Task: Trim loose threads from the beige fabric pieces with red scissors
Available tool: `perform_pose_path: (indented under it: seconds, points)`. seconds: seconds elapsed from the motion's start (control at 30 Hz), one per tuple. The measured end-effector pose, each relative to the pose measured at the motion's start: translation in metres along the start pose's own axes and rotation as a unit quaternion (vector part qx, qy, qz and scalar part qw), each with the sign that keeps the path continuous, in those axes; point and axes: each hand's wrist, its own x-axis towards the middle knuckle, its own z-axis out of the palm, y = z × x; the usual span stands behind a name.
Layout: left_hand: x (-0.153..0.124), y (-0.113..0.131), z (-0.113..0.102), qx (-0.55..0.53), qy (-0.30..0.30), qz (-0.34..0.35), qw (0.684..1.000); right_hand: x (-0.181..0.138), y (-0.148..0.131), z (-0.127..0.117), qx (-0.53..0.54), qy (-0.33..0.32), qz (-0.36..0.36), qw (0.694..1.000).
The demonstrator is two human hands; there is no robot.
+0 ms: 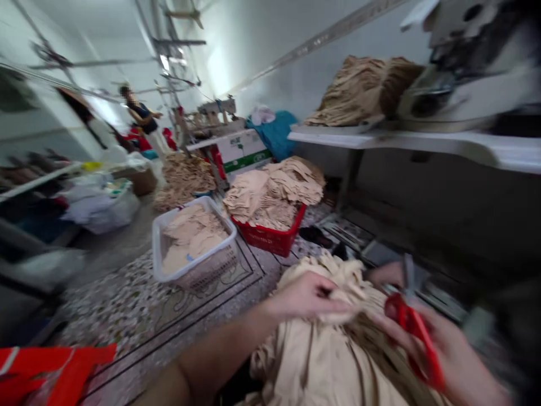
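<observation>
A bundle of beige fabric pieces (315, 361) lies in front of me, gathered into folds with a darker brown strip down its right side. My left hand (310, 296) is closed, pinching a bit of the cloth near the top of the bundle. Red-handled scissors (416, 332) rest in my right hand (448, 344), their blades pointing up and away. The right fingertips reach to the cloth beside the left fingers. Motion blur softens both hands, and I cannot tell whether the blades are apart.
A white basket (158, 248) and a red basket (270, 239) full of beige fabric stand ahead. At right, a white table (333, 135) bears a fabric stack (359, 90) and a sewing machine (456, 107). A person (143, 118) stands far back. Bright red-orange material (80, 366) lies lower left.
</observation>
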Motion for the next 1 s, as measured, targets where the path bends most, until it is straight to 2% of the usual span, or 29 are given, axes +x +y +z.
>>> perform_pose_path:
  seconds: [0.1,0.2,0.3,0.53,0.83,1.0]
  points:
    - [0.003,-0.004,-0.009,-0.056,0.058,-0.002,0.997,-0.009,0.008,-0.019,-0.119,-0.111,-0.020,0.987]
    - [0.006,-0.011,-0.008,-0.090,0.048,-0.008,0.995,-0.015,-0.003,-0.032,-0.268,-0.164,-0.017,0.949]
    - [0.007,-0.012,-0.001,-0.112,0.030,-0.004,0.993,-0.018,-0.016,-0.036,-0.324,-0.191,-0.016,0.926]
    - [0.012,-0.006,0.013,-0.120,0.031,-0.036,0.992,-0.018,-0.008,-0.032,-0.350,-0.200,-0.016,0.915]
    - [0.012,0.000,0.022,-0.127,0.024,-0.063,0.990,-0.017,-0.011,-0.032,-0.316,-0.188,-0.027,0.930]
    - [0.011,-0.003,0.023,-0.146,0.028,-0.079,0.986,-0.015,-0.003,-0.033,-0.293,-0.190,-0.008,0.937]
